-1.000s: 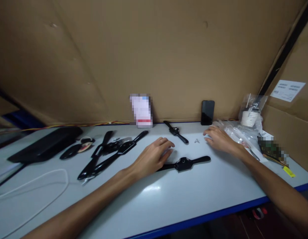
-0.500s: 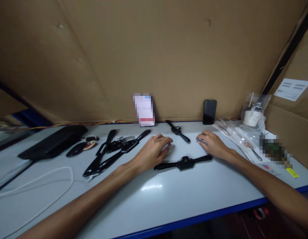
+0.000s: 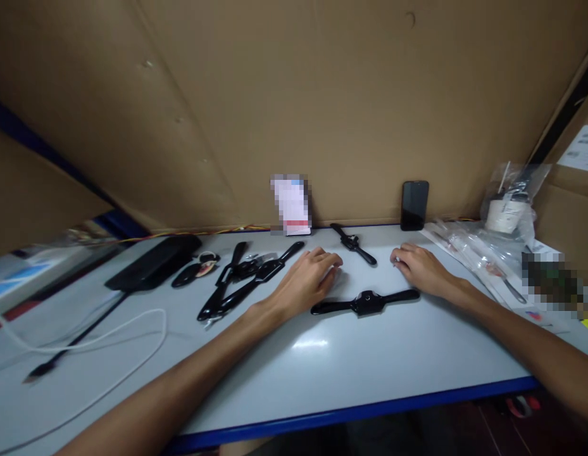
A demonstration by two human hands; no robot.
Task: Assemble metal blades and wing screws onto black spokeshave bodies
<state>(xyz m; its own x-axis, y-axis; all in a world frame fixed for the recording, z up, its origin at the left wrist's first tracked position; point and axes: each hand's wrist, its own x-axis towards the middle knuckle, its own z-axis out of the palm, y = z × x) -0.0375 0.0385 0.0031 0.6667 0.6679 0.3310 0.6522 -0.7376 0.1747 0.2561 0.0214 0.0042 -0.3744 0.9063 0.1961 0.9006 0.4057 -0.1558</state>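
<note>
Palm down, my left hand (image 3: pixel 309 278) rests on the table with curved fingers, its thumb apart from them and nothing visible between. Just below and right of it lies a black two-handled tool (image 3: pixel 368 303) with a flat middle plate. My right hand (image 3: pixel 423 271) is above that tool's right end, its fingers curled together at the tips; what they hold, if anything, is too small to name. Behind and between my hands lies a second black tool (image 3: pixel 353 243), set diagonally. Left of my left hand, more black two-handled tools (image 3: pixel 269 271) overlap in a pile.
A black phone (image 3: pixel 414 206) and a blurred lit screen (image 3: pixel 292 206) lean against the cardboard wall. Plastic packets (image 3: pixel 483 253) and a bagged white cup (image 3: pixel 504 215) are at right. At left are a black case (image 3: pixel 154 263), a dark oval item (image 3: pixel 187 274) and a white cable (image 3: pixel 146 354).
The view has turned a little to the left, so everything appears shifted right. Both hands keep nearly the same places beside the tools, which have not visibly moved.
</note>
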